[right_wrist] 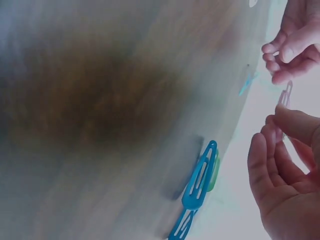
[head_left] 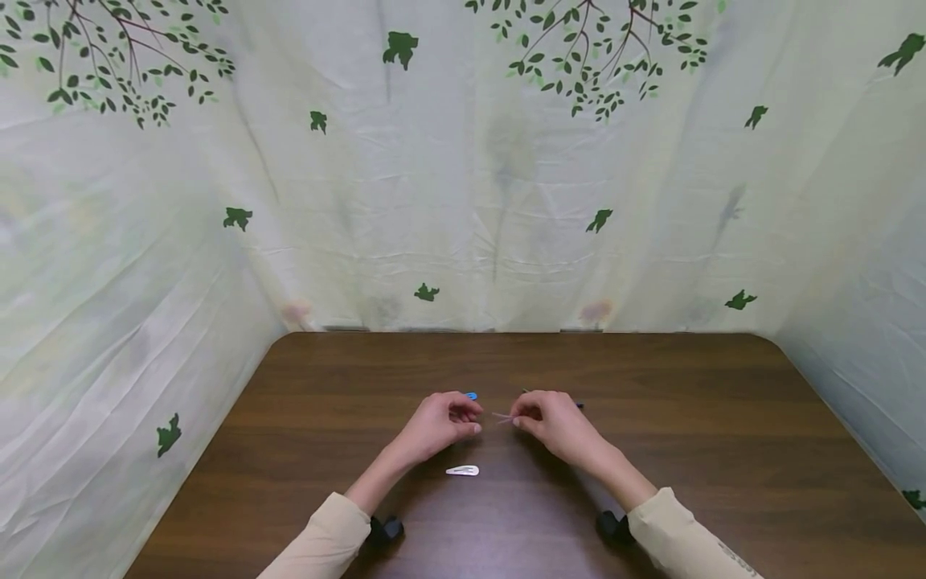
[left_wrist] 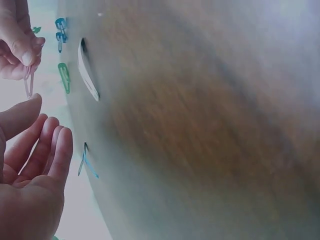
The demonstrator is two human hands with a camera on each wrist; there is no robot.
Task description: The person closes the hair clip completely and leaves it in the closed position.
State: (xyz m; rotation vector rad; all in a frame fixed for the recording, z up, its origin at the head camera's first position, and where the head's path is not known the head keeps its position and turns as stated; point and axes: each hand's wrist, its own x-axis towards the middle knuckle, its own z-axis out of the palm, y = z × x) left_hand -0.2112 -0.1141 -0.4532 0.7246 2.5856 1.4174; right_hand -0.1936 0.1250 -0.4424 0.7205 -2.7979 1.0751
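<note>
In the head view my right hand (head_left: 555, 420) pinches a thin pink hair clip (head_left: 504, 417) between thumb and fingertips above the table. The pink snap clip (right_wrist: 286, 95) points toward the other hand, and its two prongs stand apart. Facing it across a small gap, my left hand (head_left: 443, 422) holds nothing, fingers loosely bent. In the left wrist view the left thumb tip lies close to the free end of the pink clip (left_wrist: 29, 82). A white snap clip (head_left: 463, 470) lies on the table nearer to me. Behind the left hand a blue clip (head_left: 472, 396) shows in part.
Two blue clips (right_wrist: 200, 182) and a green clip (right_wrist: 215, 172) lie near my right hand, mostly hidden behind it in the head view. The brown wooden table (head_left: 463, 531) ends at a pale curtain (head_left: 448, 185) with printed leaves and birds.
</note>
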